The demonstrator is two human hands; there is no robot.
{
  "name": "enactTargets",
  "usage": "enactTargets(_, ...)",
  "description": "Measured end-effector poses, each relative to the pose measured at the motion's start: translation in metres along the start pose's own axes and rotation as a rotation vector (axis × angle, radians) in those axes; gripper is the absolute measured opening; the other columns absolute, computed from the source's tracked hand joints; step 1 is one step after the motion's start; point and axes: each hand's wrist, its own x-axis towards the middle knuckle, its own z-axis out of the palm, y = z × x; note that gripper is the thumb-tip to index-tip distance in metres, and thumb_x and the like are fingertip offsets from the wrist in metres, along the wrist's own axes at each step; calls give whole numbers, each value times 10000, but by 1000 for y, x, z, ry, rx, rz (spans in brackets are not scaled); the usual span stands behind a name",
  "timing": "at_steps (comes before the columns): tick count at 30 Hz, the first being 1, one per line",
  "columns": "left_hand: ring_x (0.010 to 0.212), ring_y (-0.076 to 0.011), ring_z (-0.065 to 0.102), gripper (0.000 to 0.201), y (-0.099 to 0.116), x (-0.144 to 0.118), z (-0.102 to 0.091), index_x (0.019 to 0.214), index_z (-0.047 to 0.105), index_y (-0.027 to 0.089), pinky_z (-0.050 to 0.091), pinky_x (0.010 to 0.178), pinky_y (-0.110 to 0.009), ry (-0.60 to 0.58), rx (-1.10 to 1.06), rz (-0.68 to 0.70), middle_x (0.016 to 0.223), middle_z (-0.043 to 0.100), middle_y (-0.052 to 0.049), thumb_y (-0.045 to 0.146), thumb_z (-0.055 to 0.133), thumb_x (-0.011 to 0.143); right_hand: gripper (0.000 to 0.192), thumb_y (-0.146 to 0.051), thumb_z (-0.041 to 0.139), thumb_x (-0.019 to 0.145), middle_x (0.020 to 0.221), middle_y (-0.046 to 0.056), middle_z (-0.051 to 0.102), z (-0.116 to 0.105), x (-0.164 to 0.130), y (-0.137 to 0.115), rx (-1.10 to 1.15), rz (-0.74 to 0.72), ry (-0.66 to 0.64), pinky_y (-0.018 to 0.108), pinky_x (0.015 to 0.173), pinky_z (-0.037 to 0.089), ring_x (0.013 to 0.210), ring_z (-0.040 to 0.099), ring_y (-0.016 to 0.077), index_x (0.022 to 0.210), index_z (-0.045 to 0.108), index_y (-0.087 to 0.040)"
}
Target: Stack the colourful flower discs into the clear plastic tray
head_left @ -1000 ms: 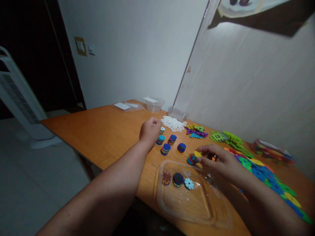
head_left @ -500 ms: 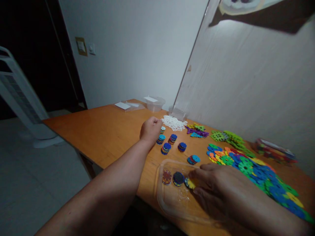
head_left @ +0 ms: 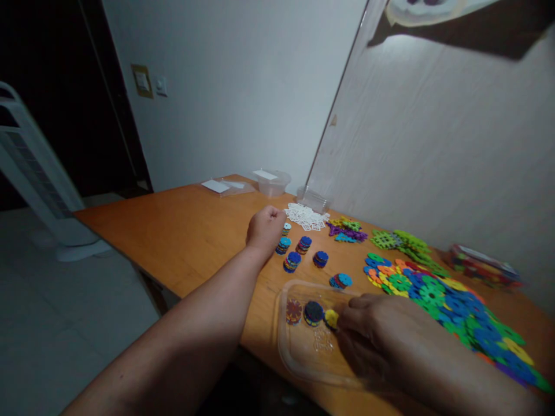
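My left hand is curled into a fist on the table beside a pale-topped stack of notched discs; what is inside it, if anything, is hidden. My right hand is over a clear plastic tray lid, fingers closed at the right side of a yellow-topped stack of notched discs, part of which they cover. Left of that stack, in the same lid, sit a black-topped stack and a brown-topped stack. Beyond the lid stand several blue-topped stacks.
Right of my right hand spreads a big pile of coloured discs. Farther back are white lattice pieces, green pieces, purple pieces, a clear tub and flat bags. A filled packet lies by the wall.
My right hand has shifted slightly, baring more of the yellow top. The yellow-topped stack sits slightly farther left and looks more level. My left hand has stayed in place.
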Motion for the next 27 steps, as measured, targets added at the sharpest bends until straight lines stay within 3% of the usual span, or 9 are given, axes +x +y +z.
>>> enactTargets(6, 622, -139, 504, 285, 3, 0, -1, 681, 611, 198, 365, 587, -235, -7, -11, -4, 628, 560, 15, 445, 569, 816, 194, -113, 563, 791, 639, 9, 654, 0, 0, 2, -19, 45, 12, 278, 508, 318, 522, 506, 128, 631, 599, -216)
enactTargets(12, 638, -148, 530, 266, 7, -1, -3, 683, 611, 199, 387, 594, -238, -16, -30, -40, 628, 569, 10, 436, 589, 801, 163, -270, 528, 935, 814, 28, 713, -3, -4, 43, 198, 170, 334, 275, 606, 453, 695, 633, 166, 925, 688, -238)
enactTargets(16, 640, -151, 540, 260, 6, 0, -2, 684, 608, 203, 392, 596, -241, -10, -42, -47, 621, 567, 11, 438, 589, 793, 240, -383, 585, 886, 840, 56, 718, 13, 8, 75, 335, 305, 483, 319, 654, 512, 769, 660, 211, 993, 712, -210)
enactTargets(21, 634, -147, 537, 276, 3, 0, 0, 674, 607, 203, 391, 592, -240, -4, -40, -33, 621, 569, 11, 445, 582, 802, 323, -396, 670, 810, 821, 66, 705, 32, 20, 89, 525, 359, 442, 332, 658, 529, 762, 650, 213, 1023, 729, -161)
enactTargets(27, 632, -148, 536, 269, 3, 0, -1, 683, 615, 203, 393, 587, -243, -13, -33, -32, 625, 575, 11, 441, 580, 803, 274, -396, 747, 786, 828, 49, 718, 31, 20, 91, 598, 305, 377, 320, 669, 541, 761, 663, 208, 957, 761, -182)
